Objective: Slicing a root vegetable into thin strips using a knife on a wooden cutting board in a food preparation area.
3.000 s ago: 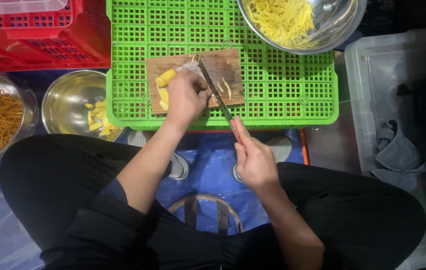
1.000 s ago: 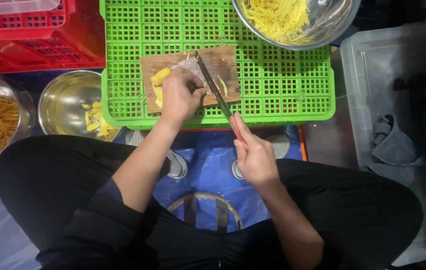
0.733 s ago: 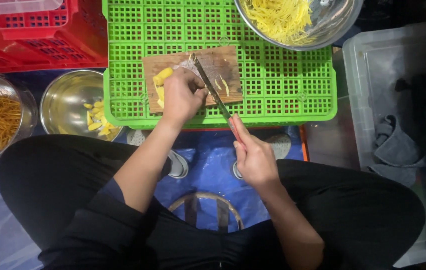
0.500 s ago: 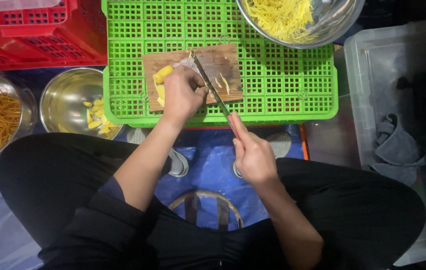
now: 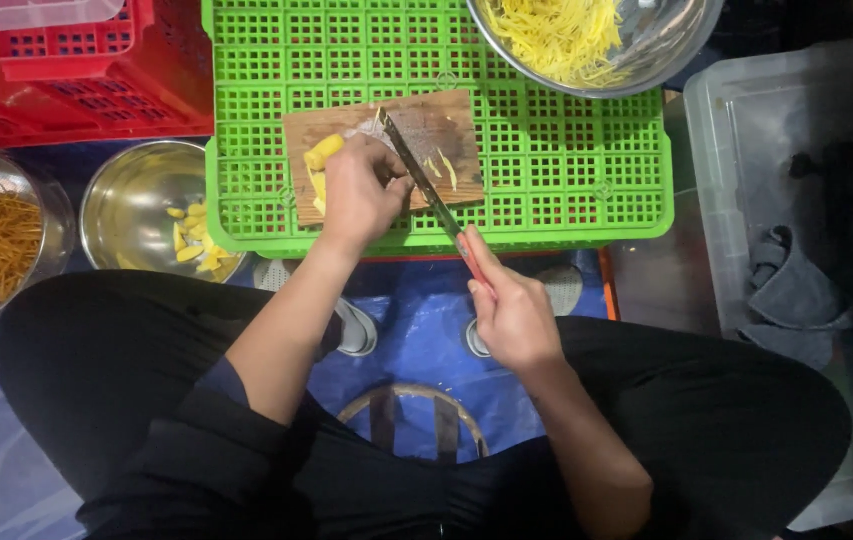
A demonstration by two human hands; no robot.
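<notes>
Single head-worn view, looking steeply down over the lap, close range. Facing forward onto green plastic crate [image 5: 547,190] with wooden cutting board [image 5: 387,135] near top centre. Both forearms entering from bottom edge, crossed legs filling lower half. No second view for overlap.

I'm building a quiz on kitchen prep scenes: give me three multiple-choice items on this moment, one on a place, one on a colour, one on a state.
1. Where does the wooden cutting board lie?
A on the green crate
B in the red crate
C on the floor

2. What colour is the knife handle?
A blue
B red
C white

3. What is the left hand doing?
A hanging free
B resting in a bowl
C pressing yellow pieces onto the board

Key: 1 A, green grid shows all around it; 2 B, red shows above the right hand; 3 C, fingers lie over them.
</notes>
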